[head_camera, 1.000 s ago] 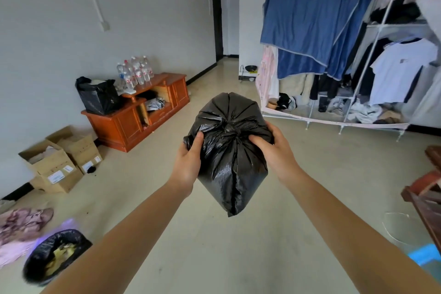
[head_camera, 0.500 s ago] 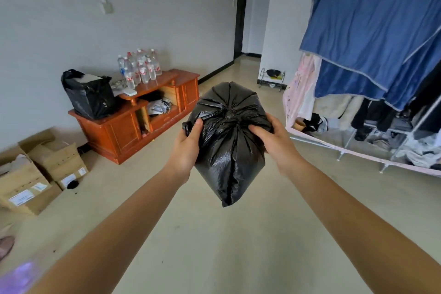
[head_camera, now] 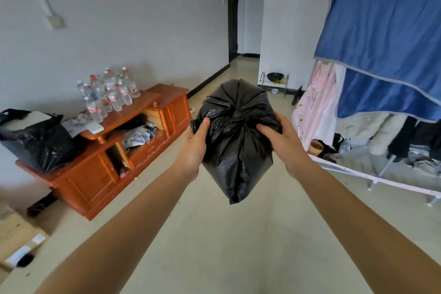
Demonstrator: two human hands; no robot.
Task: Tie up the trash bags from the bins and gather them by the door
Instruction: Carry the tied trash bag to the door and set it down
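A pale, glossy floor (head_camera: 226, 246) runs below both hands toward a dark doorway (head_camera: 232, 12) far ahead of them. A plain grey wall (head_camera: 131, 19) stands beyond the left hand (head_camera: 194, 148).

Against that wall, left of the left hand and lower, sits a low orange-brown wooden cabinet (head_camera: 152, 148). Its open shelves hold loose clutter. A cluster of clear water bottles (head_camera: 107, 93) stands on its top. A second black bag (head_camera: 40, 141), open at the mouth, sits on its far-left end. A cardboard box (head_camera: 16, 238) lies on the floor below and well left of the left forearm.

Right of the right hand (head_camera: 284, 143), a blue cloth (head_camera: 386, 31) hangs over a clothes rack (head_camera: 381, 179) with garments heaped beneath it. A small wire stand (head_camera: 274, 81) holding a dark pan sits ahead, just above the bag in the view.

The trash bag (head_camera: 236, 162) is held in the air between the two hands, clear of the floor. Its long axis runs nearly up and down. The rounded end is up and away from the person, and the tapered corner points down. Its knot (head_camera: 235, 114) faces the person, between the two thumbs.

Each hand grips a side of the bag. The thumbs press the near face, and the fingers wrap round behind, mostly hidden.
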